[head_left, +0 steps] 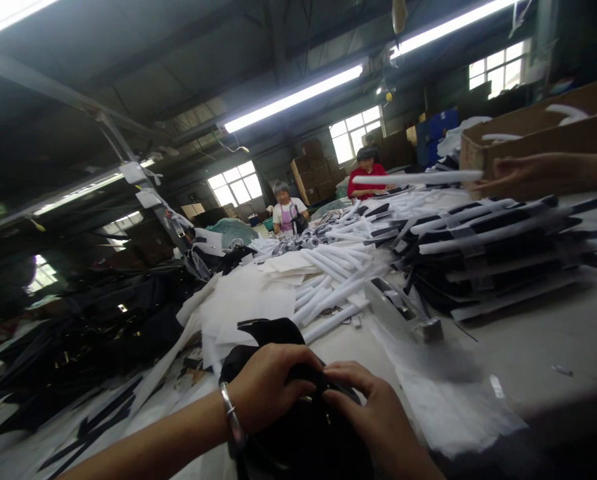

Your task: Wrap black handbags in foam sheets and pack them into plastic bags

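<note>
A black bag (303,447) with small gold-coloured metal parts stands in front of me at the bottom middle. My left hand (273,383), with a silver bracelet at the wrist, is closed on its upper edge. From the right, my right hand (373,410) pinches the same edge between thumb and fingers. The two hands nearly meet there. Behind them a black flap (271,330) of the bag sticks up. The bag's lower part runs out of view, and my fingers hide some of the edge.
White tubes (328,287) and paper sheets (248,300) cover the table beyond. Bundled black and white strips (508,247) are stacked right. A co-worker's hand (518,173) holds a white tube (418,178) by a cardboard box (538,137). Black goods (103,327) lie left. Two people sit farther back.
</note>
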Available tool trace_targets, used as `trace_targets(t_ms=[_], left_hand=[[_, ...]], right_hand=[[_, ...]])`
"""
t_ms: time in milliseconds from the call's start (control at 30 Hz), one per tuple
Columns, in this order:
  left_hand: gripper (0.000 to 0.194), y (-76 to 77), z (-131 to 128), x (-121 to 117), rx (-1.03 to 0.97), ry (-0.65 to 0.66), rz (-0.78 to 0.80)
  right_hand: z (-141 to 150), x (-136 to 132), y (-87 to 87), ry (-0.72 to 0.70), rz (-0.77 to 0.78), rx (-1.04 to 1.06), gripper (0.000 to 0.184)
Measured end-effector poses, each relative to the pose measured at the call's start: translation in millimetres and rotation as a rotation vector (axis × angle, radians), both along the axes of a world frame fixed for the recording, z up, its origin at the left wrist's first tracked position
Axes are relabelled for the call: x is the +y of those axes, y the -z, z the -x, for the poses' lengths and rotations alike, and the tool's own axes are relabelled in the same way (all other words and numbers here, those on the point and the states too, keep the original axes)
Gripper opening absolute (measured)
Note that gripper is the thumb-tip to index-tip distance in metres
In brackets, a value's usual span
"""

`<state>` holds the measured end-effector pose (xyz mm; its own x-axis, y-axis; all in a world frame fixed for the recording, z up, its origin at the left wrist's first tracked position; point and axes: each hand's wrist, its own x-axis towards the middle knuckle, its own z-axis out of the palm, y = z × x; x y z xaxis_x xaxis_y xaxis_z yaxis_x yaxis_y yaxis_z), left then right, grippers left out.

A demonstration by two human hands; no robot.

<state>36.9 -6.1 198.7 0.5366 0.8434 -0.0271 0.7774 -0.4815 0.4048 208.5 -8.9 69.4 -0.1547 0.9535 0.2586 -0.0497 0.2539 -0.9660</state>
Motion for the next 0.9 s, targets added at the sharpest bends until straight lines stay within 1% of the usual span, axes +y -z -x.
trace_targets(t_ms=[67, 133, 233, 267, 333, 467, 567, 667, 800, 900], left_hand=[[0.021, 1.0, 0, -3, 0.007, 0.006, -0.006], [0.025, 2.2, -1, -5, 0.026, 0.017, -0.027], [0.038, 3.6, -4, -9, 0.075, 0.043, -0.06], [0.039, 3.8, -5, -10, 0.09, 0.051, -0.062], [0.035, 3.9, -6, -11, 0.1, 0.066, -0.059], [0.024, 5.8, -7, -9, 0.059, 0.081, -0.059], [0.032, 10.6, -10, -4, 0.101, 0.058, -0.107], [0.027, 15.3, -12, 1, 0.164, 0.039, -0.161], [0.026, 16.5, -11, 5, 0.155, 0.004, -0.154], [0.025, 15.1, -8, 5, 0.137, -0.029, -0.121]], right_hand=[[-2, 1, -4.5, -0.046, 0.031, 0.032, 0.015], [-4, 4, -6.0, -0.098, 0.054, 0.106, 0.012], [-8, 11, -4.2, -0.246, 0.098, 0.26, 0.024], [-10, 13, -3.5, -0.305, 0.119, 0.291, 0.027], [-14, 16, -3.7, -0.386, 0.164, 0.287, 0.03], [-16, 14, -11.1, -0.398, 0.188, 0.213, 0.035], [-12, 11, -14.5, -0.426, 0.16, 0.243, 0.041], [-11, 9, -9.3, -0.381, 0.148, 0.197, 0.041], [-18, 12, 5.6, -0.225, 0.157, 0.061, 0.04], [-26, 13, 19.1, -0.109, 0.14, 0.008, 0.038]])
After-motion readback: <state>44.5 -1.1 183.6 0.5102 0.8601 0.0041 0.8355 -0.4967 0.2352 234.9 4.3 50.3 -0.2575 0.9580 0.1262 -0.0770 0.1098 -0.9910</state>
